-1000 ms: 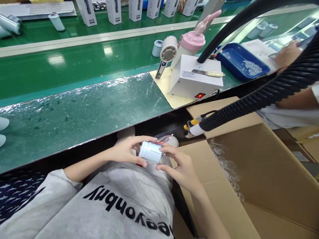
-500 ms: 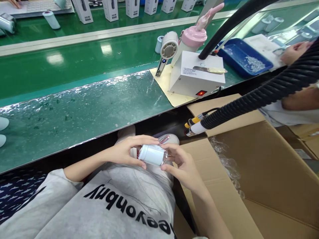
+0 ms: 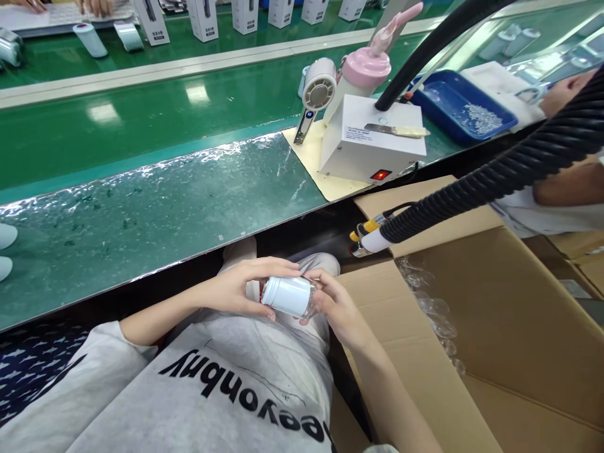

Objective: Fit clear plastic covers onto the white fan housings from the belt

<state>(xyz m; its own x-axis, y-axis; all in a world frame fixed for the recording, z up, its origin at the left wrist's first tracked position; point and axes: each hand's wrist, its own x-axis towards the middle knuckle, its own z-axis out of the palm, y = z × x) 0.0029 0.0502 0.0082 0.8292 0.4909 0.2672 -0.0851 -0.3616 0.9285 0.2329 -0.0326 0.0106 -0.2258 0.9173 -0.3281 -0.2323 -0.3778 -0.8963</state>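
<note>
Above my lap I hold a light-blue cylinder (image 3: 287, 296) lying on its side, with a clear plastic part at its right end. My left hand (image 3: 243, 286) is wrapped round the left end, thumb below and fingers along the top. At the other end my right hand (image 3: 330, 305) grips the clear part, its thumb pressed against it. A little red shows at the cylinder's left end, mostly hidden by my left hand. Beyond the right hand hangs a black corrugated hose (image 3: 472, 182) with a white and yellow nozzle (image 3: 372, 239).
A white box-shaped machine (image 3: 372, 148) stands at the table edge beside a handheld fan (image 3: 318, 91) and a pink-lidded bottle (image 3: 365, 69). Right of my knees is a cardboard box (image 3: 514, 302) with clear plastic pieces. Farther right, a blue tray (image 3: 462, 104) and a co-worker's hand (image 3: 566, 94).
My right hand has turned and closed further round the clear end. The wires showing above the cylinder are out of sight now. My left hand stays about where it was.
</note>
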